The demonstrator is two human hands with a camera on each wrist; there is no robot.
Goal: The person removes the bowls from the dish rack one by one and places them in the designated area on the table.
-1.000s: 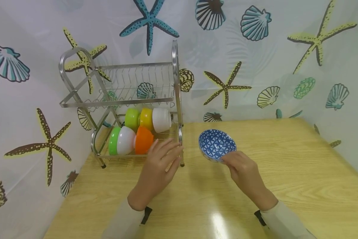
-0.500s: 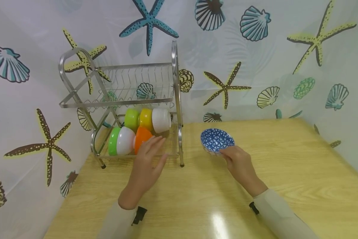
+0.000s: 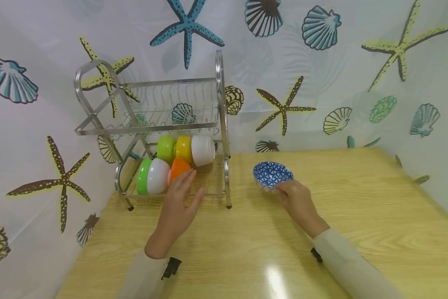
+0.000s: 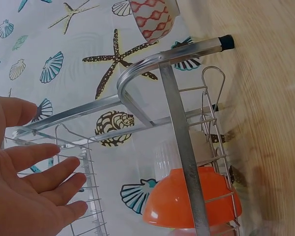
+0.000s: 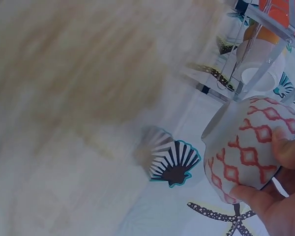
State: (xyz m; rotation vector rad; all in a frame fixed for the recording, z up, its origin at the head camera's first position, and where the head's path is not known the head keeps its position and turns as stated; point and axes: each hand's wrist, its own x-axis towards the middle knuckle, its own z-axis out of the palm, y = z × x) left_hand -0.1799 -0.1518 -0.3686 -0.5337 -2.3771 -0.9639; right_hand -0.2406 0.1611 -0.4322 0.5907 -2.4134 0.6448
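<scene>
The right hand [image 3: 298, 203] pinches the patterned bowl [image 3: 272, 174] at its near right side; in the right wrist view two digits bear on the outer wall, close to what looks like a blue-lined foot. The bowl seems to be held just above the table [image 3: 358, 199], towards its far edge and just beside the right end of the dish rack [image 3: 153, 128].

I judge the step in hand to be carrying this bowl at the rack's side. A move onto the lower tier would call for passing the right-hand post without a knock and turning the bowl on its side, like those already there.

Inside, it is blue with white triangles; outside, white with a red lattice. It tilts, its mouth facing up and towards the head camera.

The left hand [image 3: 177, 205] holds nothing, its fingers spread before the tier's front edge, near the orange bowl [image 3: 179, 167]. Left along that edge stand a white bowl [image 3: 158, 176] and a green bowl [image 3: 143, 177]; behind are lime [image 3: 165, 148], yellow [image 3: 184, 149] and ribbed white [image 3: 203, 150] bowls.
</scene>
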